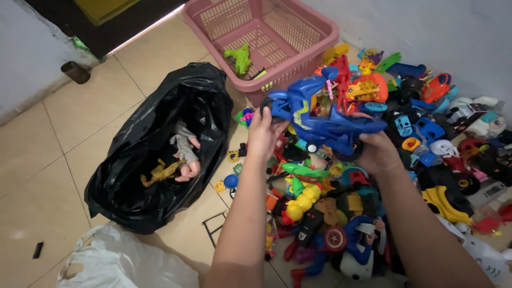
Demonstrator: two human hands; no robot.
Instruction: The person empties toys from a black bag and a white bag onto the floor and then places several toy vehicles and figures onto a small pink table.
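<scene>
Floor (pixel 69 160): beige glazed tiles with dark grout lines, meeting a pale wall at right. Resting directly on it: an open black rubbish bag (pixel 144 176) holding a doll and a small figure; a pink slatted plastic basket (pixel 266 32); a white plastic bag (pixel 122 261). Also a dense heap of mixed plastic toys (pixel 426 138) along the wall, a small black wire frame (pixel 213 226) and a dark scrap (pixel 37 249).

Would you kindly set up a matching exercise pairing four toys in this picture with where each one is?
Things:
1. blue toy motorcycle
2. green toy dinosaur
3. doll
4. yellow caterpillar toy

Places:
A. inside the black bag
B. held up by the left hand and right hand
C. in the toy pile on the floor
D. inside the pink basket

Pairs: 1-B, 2-D, 3-A, 4-C
</scene>
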